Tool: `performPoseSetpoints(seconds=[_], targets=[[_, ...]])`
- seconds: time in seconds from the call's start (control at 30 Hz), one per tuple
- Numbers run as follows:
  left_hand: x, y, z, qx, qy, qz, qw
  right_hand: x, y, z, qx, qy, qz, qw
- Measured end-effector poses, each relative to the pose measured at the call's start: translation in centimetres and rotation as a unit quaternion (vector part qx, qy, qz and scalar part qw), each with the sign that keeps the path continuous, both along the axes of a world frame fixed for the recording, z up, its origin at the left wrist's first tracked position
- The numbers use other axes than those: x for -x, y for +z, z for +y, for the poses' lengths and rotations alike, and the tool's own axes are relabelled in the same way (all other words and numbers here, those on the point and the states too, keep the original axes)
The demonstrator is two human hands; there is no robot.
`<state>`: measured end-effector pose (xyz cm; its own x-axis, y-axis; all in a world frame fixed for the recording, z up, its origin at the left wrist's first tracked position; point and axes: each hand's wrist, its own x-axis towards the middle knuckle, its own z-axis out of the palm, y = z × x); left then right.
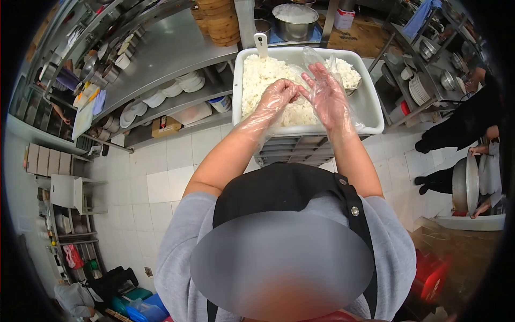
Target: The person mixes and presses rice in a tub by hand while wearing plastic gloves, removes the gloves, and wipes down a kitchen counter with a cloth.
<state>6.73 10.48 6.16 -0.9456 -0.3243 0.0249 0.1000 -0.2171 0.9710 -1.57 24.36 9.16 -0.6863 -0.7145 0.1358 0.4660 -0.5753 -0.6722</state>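
Both my hands wear clear plastic gloves and are over a white tub (378,115) that holds white rice (260,80). My left hand (276,99) is closed in a pinch, its fingertips at the edge of the right hand; what they hold, if anything, cannot be made out. My right hand (328,99) is open with fingers spread, and the loose clear plastic (312,55) of its glove sticks out past the fingertips. Beyond that hand, inside the tub, sits a bowl of rice (347,74). A white paddle handle (261,44) rises from the rice at the far left corner.
Grey crates (295,147) are under the tub. To the left runs a steel counter (171,53) with bamboo steamers (217,21) and stacked plates (189,81) below. A metal pot (295,24) stands beyond the tub. At right, a co-worker holds a large round metal pan (472,185).
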Motion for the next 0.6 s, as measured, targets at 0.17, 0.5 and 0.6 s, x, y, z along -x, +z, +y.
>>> performPoseSetpoints(seconds=[0.17, 0.5, 0.6], targets=[[0.9, -0.4, -2.9, 0.010, 0.097, -0.003, 0.995, -0.2, 0.5, -1.1, -0.075, 0.000, -0.002, 0.997], [5.4, -1.8, -8.9, -0.016, 0.136, -0.019, 0.990, 2.9, 0.0, -3.5, 0.099, 0.136, -0.147, 0.975], [5.5, -0.9, -9.7, -0.120, 0.132, -0.030, 0.984, 4.6, -0.3, -4.5, 0.172, 0.175, -0.182, 0.952]])
